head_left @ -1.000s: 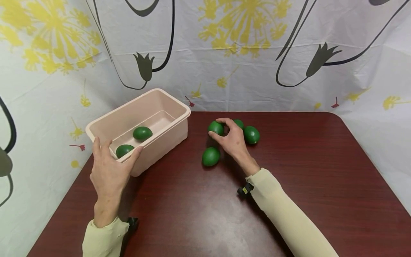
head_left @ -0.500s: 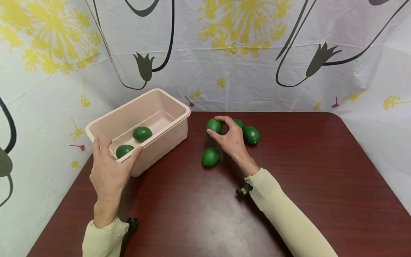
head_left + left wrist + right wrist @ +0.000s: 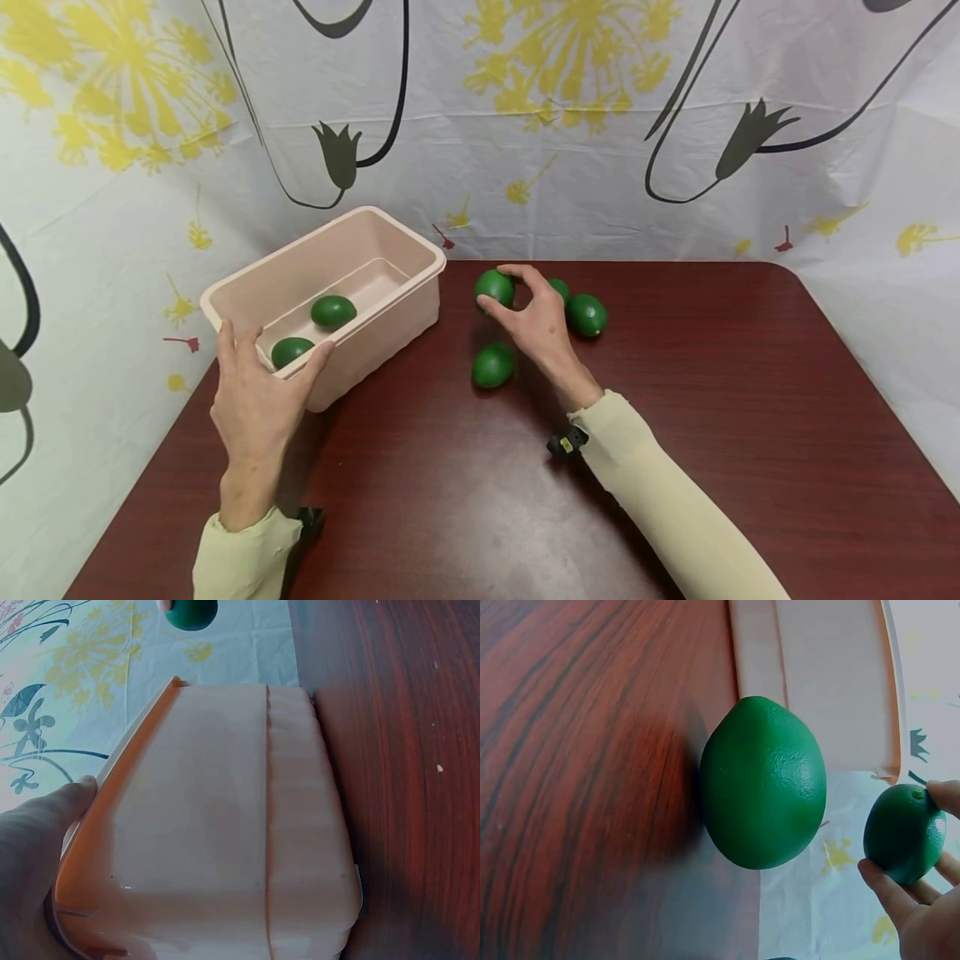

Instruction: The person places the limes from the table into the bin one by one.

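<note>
With thumb and fingertips my right hand [image 3: 534, 321] pinches a green lime [image 3: 493, 289], which is raised off the table in the right wrist view. Another lime [image 3: 492, 365] lies on the table just in front of it and looms large in that same view. Behind the hand sit a lime [image 3: 587, 315] and one more lime [image 3: 558, 288], the latter partly covered by the fingers. My left hand [image 3: 257, 400] grips the near end of a pale pink plastic bin [image 3: 386, 312], thumb and fingers spread over its rim. Inside lie two limes, one [image 3: 333, 312] farther back, one [image 3: 292, 352] near the hand.
The dark red wood-grain table [image 3: 712, 400] runs back to a white patterned cloth [image 3: 585, 200] hung behind and at the sides. The bin stands at the table's back left, its long side wall facing the limes.
My right hand has lifted the pinched lime and carried it slightly left, toward the bin. The left hand and the bin stay put.
</note>
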The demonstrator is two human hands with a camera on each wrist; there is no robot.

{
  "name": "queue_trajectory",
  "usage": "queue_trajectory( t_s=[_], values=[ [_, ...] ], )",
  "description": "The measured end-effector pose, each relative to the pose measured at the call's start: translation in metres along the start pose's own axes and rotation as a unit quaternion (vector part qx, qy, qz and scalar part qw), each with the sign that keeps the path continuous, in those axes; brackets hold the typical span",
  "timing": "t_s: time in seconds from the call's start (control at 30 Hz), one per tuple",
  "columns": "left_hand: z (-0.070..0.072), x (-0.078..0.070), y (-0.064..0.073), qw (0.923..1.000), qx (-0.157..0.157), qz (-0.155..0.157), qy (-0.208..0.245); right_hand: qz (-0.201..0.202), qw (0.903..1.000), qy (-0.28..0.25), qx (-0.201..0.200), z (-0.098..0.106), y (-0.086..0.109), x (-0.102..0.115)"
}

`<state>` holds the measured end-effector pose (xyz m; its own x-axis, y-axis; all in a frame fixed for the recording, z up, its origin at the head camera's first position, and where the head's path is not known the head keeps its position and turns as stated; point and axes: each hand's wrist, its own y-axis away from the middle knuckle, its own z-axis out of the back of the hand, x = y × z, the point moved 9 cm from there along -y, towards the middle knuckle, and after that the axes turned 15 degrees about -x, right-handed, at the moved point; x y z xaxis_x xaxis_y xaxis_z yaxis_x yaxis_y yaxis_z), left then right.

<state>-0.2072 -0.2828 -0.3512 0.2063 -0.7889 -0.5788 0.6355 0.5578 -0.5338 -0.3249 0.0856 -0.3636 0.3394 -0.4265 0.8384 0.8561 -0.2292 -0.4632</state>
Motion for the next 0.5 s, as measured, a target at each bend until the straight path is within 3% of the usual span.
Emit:
queue_trajectory(
  t_s=[0.5],
  values=[
    [-0.001,0.000,0.000,1.0000,-0.001,-0.001,0.000,0.014,0.9988,-0.046,-0.005,-0.003,0.001,0.018]
  ],
)
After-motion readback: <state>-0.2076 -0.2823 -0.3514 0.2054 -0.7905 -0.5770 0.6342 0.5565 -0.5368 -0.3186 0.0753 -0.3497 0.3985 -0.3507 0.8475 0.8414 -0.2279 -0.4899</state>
